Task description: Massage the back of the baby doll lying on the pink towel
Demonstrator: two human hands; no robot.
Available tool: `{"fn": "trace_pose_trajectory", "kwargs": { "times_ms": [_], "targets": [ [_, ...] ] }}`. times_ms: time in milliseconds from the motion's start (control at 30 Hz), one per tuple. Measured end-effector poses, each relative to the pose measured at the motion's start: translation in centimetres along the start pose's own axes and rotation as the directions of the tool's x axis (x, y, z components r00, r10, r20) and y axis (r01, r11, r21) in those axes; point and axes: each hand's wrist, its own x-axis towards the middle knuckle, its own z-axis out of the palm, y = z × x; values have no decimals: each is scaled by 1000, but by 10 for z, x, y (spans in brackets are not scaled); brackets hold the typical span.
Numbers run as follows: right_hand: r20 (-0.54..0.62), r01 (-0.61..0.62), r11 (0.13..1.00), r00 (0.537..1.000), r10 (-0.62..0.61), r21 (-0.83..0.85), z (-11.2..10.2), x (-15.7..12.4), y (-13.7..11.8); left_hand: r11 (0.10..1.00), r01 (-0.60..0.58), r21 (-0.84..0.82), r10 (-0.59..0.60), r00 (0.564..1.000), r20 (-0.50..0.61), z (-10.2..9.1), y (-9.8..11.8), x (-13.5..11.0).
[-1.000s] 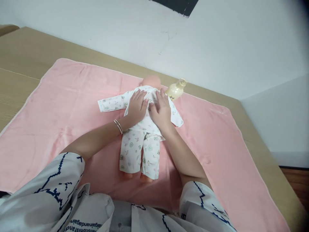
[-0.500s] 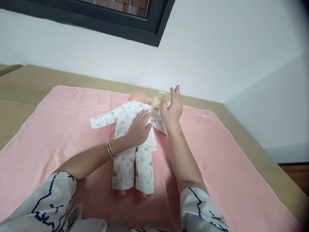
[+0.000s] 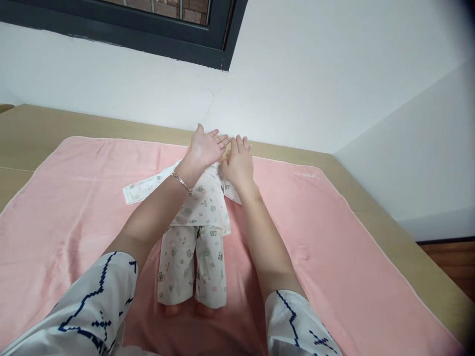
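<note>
A doll in white printed pyjamas [image 3: 208,205] lies on a pink blanket [image 3: 315,247], legs toward me and one sleeve stretched out to the left. My left hand [image 3: 207,147] is over the doll's upper end, palm turned up and fingers spread, with nothing visible in it. Close beside it, my right hand [image 3: 239,160] reaches over the pump bottle with its fingers stretched out. Only a yellowish sliver of that bottle [image 3: 225,155] shows between the hands. Whether the right hand touches it cannot be made out. The doll's head is hidden behind my left arm and hand.
The blanket covers much of a wooden table [image 3: 44,121]. A white wall [image 3: 289,89] rises behind the far edge, with a dark window frame [image 3: 178,42] above. Reddish-brown wood [image 3: 451,264] shows at the lower right.
My left hand has left the doll's chest, moved up toward the bottle and turned palm up. The right hand has shifted left, in front of the bottle. The view has shifted slightly.
</note>
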Motion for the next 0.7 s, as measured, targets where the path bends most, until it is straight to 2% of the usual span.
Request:
{"fn": "trace_pose_trajectory", "kwargs": {
  "times_ms": [133,200,300,367,467,533,600,700],
  "targets": [
    [27,-36,999,999,36,-9,-4,-1,-4,987,-33,157,48,995,-91,7,4,-7],
    [37,-48,999,998,48,-20,-6,-2,-4,996,-26,89,33,997,-73,9,5,-15],
    [45,-45,998,998,47,-43,-7,-2,-2,996,39,-77,-37,999,31,10,8,-36],
    [41,-43,998,998,45,-55,-6,-3,-1,990,74,-116,-66,995,74,10,13,-57],
    [36,-26,997,999,29,-67,-3,-5,-1,973,156,-171,-144,987,77,11,30,-96],
    [45,-7,997,999,10,-74,-1,-7,-2,909,266,-320,-264,963,48,14,46,-121],
    [50,-5,997,999,9,-78,-1,-9,-3,809,338,-481,-384,923,3,17,62,-141],
    [8,-24,999,1000,24,-30,-5,-16,-13,670,369,-644,-533,843,-72,24,83,-161]
  ]
}}
